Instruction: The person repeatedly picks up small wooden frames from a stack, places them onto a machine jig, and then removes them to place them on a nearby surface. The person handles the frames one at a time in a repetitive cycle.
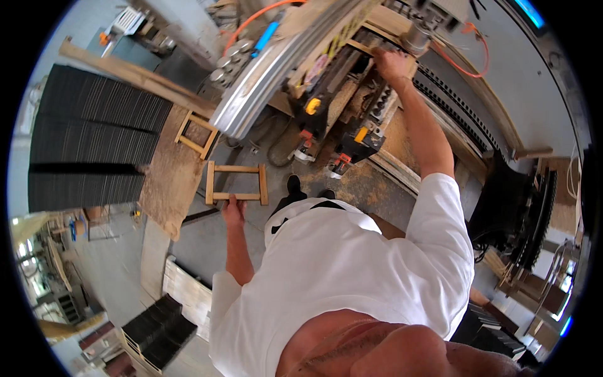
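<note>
My left hand (233,210) is closed on the near rail of a small wooden frame (264,182), holding it out over the floor to the left of my body. The frame has two posts joined by two rails, with an open middle. My right arm stretches far forward to the woodworking machine (352,113). There my right hand (391,65) is closed over a light wooden piece (409,65) at the machine's far end; its fingertips are partly hidden. Another wooden frame (196,134) lies on the edge of a brown board (164,182) at the left.
Tall stacks of dark slats (88,138) stand on the board. A metal beam (257,88) crosses above the machine, near a spindle head (418,38). Two black clamp ends (358,144) jut toward me. Sawdust (370,188) covers the floor. A cable chain (537,213) is at the right.
</note>
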{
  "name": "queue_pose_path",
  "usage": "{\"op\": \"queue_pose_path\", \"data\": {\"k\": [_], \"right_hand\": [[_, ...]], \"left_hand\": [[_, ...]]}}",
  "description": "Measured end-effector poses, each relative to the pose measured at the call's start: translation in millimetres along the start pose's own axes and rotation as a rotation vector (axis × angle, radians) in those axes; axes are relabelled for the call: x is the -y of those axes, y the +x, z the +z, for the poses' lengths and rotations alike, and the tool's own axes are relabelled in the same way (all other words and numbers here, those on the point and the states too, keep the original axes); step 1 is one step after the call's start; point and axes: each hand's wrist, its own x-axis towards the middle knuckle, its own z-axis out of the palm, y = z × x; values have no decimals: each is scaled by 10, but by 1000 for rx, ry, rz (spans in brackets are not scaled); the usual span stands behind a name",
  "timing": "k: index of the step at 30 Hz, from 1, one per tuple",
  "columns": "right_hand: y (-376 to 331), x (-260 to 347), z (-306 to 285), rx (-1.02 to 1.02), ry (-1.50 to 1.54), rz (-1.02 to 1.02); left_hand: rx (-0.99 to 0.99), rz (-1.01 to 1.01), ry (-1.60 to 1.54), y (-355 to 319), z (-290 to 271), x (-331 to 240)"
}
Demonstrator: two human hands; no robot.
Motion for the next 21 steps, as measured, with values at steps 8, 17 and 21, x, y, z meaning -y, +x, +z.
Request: {"op": "queue_pose_path", "data": {"k": [8, 17, 21], "right_hand": [[-65, -71, -52, -399, 137, 76], [-1661, 2525, -419, -221, 1011, 123], [-2695, 3073, 710, 302, 1068, 430]], "left_hand": [[-102, 68, 4, 884, -220, -598], [-83, -36, 23, 2597, -613, -1374], [-31, -76, 109, 3095, -190, -1696]]}}
